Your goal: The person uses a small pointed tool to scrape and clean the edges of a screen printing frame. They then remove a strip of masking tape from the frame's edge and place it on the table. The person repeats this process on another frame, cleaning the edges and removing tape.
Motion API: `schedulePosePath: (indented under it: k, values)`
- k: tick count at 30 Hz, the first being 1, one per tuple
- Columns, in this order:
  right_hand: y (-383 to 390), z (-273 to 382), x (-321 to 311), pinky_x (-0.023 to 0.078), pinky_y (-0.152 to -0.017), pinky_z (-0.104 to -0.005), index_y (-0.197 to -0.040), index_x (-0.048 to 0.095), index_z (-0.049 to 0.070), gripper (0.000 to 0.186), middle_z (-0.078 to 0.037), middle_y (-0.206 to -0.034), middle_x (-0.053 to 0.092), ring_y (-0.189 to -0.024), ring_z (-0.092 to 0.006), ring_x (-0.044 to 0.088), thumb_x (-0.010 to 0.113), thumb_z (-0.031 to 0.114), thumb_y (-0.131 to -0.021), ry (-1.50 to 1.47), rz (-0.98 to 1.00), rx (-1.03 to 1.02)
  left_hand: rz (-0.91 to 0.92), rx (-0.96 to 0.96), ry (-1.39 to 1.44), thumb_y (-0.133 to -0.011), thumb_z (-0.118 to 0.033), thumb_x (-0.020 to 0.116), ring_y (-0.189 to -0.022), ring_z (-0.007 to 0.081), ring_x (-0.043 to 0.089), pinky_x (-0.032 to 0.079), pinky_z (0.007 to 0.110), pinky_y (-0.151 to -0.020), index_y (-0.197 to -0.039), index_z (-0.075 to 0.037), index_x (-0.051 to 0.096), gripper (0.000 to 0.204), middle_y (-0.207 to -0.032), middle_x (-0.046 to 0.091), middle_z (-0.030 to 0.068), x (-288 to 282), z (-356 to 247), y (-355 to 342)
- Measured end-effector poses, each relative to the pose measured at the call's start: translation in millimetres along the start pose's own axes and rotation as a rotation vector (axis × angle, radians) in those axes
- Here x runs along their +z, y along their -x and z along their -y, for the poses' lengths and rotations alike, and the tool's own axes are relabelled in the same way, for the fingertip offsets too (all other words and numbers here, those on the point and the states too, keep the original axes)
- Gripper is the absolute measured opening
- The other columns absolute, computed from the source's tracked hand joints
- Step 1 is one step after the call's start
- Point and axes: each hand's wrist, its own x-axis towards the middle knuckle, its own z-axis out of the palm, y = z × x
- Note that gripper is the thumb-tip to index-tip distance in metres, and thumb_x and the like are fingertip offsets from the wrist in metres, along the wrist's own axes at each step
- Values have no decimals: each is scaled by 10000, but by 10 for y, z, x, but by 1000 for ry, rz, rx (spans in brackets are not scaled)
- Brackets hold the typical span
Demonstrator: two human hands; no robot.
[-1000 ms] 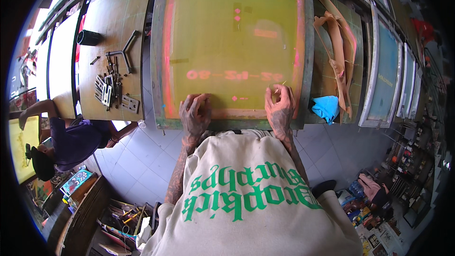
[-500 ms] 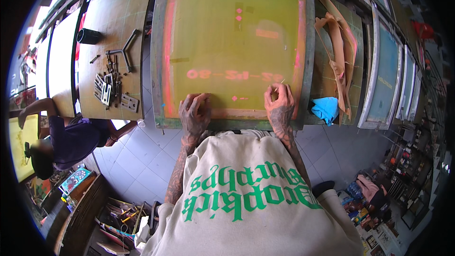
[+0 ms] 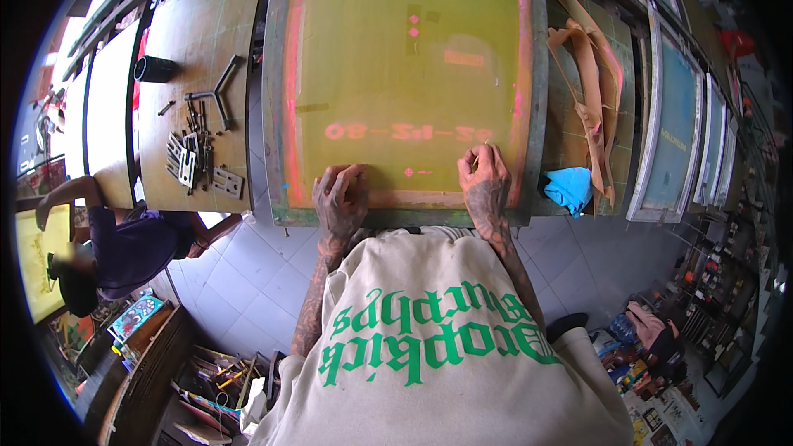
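Observation:
In front of me lies a yellow-green printing screen (image 3: 388, 58) in a worn frame, with pink marks and lettering on its mesh. My right hand (image 3: 486, 177) is over its near right part, fingers pinched around a thin, pale stick-like thing (image 3: 486, 143) whose tip barely shows. What it is exactly I cannot make out. At the near left of the screen, my left hand (image 3: 339, 194) rests with its fingers curled and drawn together; the underside of the fingers is hidden, so anything in them is out of sight.
On the left board (image 3: 223, 16) lie a three-armed wrench (image 3: 219, 93), metal brackets (image 3: 182, 161), bolts and a dark cup (image 3: 154, 69). Right of the screen are torn brown paper (image 3: 588, 83) and a blue cloth (image 3: 568, 190). Another person (image 3: 136, 248) is at far left.
My right hand's fingers have drawn into a tighter pinch and shifted slightly left, closing the ring they formed. My left hand stays nearly in place.

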Motion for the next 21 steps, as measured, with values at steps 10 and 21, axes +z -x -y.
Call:
schedulePosePath:
  k: [10, 21]
  values:
    - [-324, -932, -895, 499, -629, -402, -896, 631, 49, 71, -109, -789, 641, -701, -251, 630, 656, 99, -853, 200, -370, 193, -50, 17, -7, -768, -30, 728, -791, 234, 636, 437, 364, -691, -990, -140, 690, 251, -908, 663, 46, 34, 49, 35]
    - [-360, -2133, -2346, 507, -620, -315, -950, 695, 13, 109, -89, -758, 677, -662, -174, 654, 712, 92, -877, 193, -377, 241, 0, 9, 23, -811, -31, 703, -832, 249, 633, 442, 372, -721, -999, -121, 688, 209, -941, 676, 58, 18, -42, -23]
